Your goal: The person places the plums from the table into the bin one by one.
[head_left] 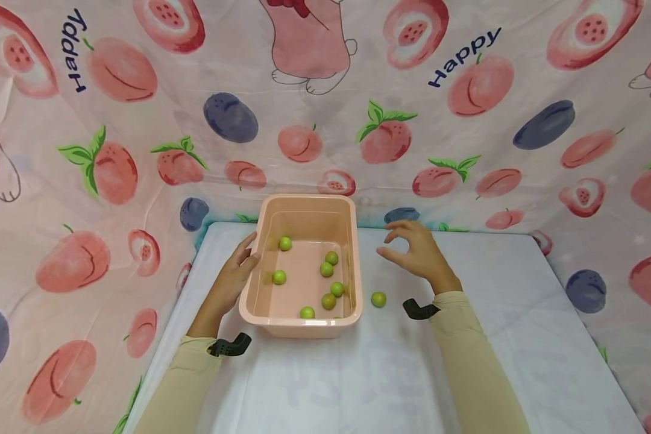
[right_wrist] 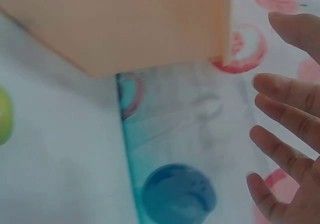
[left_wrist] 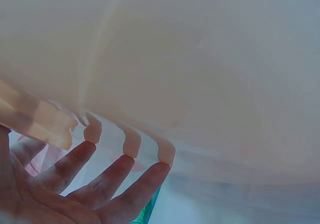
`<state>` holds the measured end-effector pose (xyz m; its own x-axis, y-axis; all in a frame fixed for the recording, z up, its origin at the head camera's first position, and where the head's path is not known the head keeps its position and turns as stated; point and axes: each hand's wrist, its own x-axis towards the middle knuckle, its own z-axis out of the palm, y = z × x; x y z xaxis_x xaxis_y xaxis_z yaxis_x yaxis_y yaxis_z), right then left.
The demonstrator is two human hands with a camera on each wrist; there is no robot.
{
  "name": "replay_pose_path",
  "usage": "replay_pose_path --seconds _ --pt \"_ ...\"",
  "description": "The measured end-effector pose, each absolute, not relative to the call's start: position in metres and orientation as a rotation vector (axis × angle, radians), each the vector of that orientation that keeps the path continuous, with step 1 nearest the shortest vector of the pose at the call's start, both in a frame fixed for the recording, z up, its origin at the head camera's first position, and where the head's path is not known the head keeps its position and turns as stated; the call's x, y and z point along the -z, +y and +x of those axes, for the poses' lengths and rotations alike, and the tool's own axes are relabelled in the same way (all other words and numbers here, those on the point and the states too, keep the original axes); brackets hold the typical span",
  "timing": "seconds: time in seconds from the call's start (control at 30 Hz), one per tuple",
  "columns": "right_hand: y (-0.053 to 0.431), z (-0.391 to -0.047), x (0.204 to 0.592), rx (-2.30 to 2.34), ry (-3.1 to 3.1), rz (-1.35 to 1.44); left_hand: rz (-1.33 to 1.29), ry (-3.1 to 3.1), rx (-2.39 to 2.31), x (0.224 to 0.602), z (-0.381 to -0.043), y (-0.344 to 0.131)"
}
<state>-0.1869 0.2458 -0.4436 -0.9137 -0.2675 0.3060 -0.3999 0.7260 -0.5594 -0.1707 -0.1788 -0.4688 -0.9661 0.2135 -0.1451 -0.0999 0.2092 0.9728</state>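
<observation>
A peach-coloured plastic basin (head_left: 305, 331) stands on the white table with several small round green fruits (head_left: 326, 269) lying loose inside it. My left hand (head_left: 232, 278) touches the basin's left side near the rim. In the left wrist view its fingertips (left_wrist: 159, 170) meet the outer wall, extended rather than curled; the thumb is hard to make out there. To the right of the basin, my right hand (head_left: 418, 253) hovers with thumb and fingers spread apart and nothing between them. Another green fruit (head_left: 378, 299) lies on the table, between the basin and the right wrist.
A white cloth-covered table (head_left: 390, 374) extends toward me and to the right. Behind it and along both sides hangs a fruit-printed curtain (head_left: 325, 108), close to the basin's far end. Black wrist mounts (head_left: 420, 310) stick out from both sleeves.
</observation>
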Motion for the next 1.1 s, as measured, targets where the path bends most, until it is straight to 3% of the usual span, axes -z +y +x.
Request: replay_pose_path --seconds 0.53,1.1 --pt "0.263 -0.167 0.504 -1.022 -2.868 0.389 0.096 2.250 -1.804 0.471 -0.173 -0.180" --pt "0.253 -0.149 0.554 -1.116 -2.878 0.426 0.098 2.249 -1.809 0.470 -0.172 -0.179"
